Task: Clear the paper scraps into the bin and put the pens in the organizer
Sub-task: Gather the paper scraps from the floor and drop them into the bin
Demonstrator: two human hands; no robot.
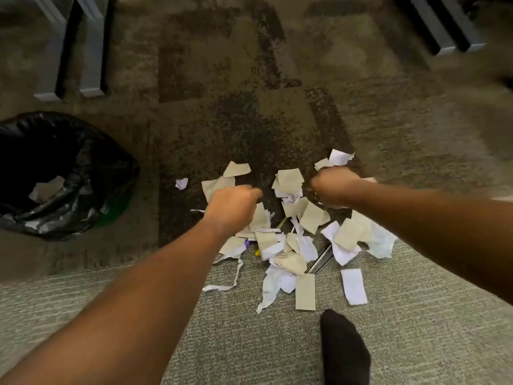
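A heap of white and tan paper scraps (291, 234) lies on the carpet in front of me. Dark pens (319, 257) poke out from under the heap, and a bit of purple and yellow (251, 247) shows under its left side. My left hand (231, 205) reaches down onto the left part of the heap with its fingers curled. My right hand (333, 184) is down at the heap's far right, fingers curled and blurred. Whether either hand grips paper is hidden. The bin (69, 168), lined with a black bag, stands at the left with a scrap inside.
Grey metal furniture legs (91, 51) stand at the far left, and more legs (444, 29) at the far right. My foot in a black sock (344, 348) rests on the carpet just below the heap. A stray scrap (181, 183) lies left of the heap.
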